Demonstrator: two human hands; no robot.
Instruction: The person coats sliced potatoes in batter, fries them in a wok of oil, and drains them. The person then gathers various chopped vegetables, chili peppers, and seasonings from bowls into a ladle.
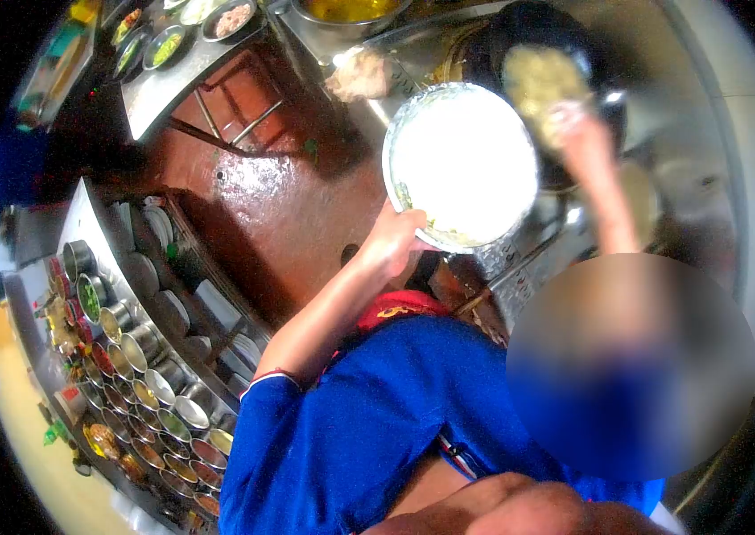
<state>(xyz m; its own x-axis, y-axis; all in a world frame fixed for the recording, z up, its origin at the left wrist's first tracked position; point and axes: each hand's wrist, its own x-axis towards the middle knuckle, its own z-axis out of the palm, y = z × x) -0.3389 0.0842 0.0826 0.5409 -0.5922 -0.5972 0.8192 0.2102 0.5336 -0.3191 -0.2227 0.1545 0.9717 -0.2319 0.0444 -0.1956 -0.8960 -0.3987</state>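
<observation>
A round white bowl [466,169] is tilted toward the camera, its inside washed out by glare. Bits of green and yellowish food cling near its lower rim. My left hand [400,239] grips that rim at the lower left, fingers closed round it. Beyond the bowl, a dark wok [587,67] holds pale yellow food [545,78]. My right hand [581,132] reaches over the wok's near side, beside the food. Motion blurs its fingers, and a whitish patch shows at their tips; I cannot tell whether they hold anything.
A metal counter [663,147] surrounds the wok. A pale cloth-like lump [359,75] lies left of it, near a pot of yellow liquid [346,9]. Several metal ingredient containers [159,385] line the left counter, above shelves of plates [172,308]. The reddish floor [235,205] looks shiny.
</observation>
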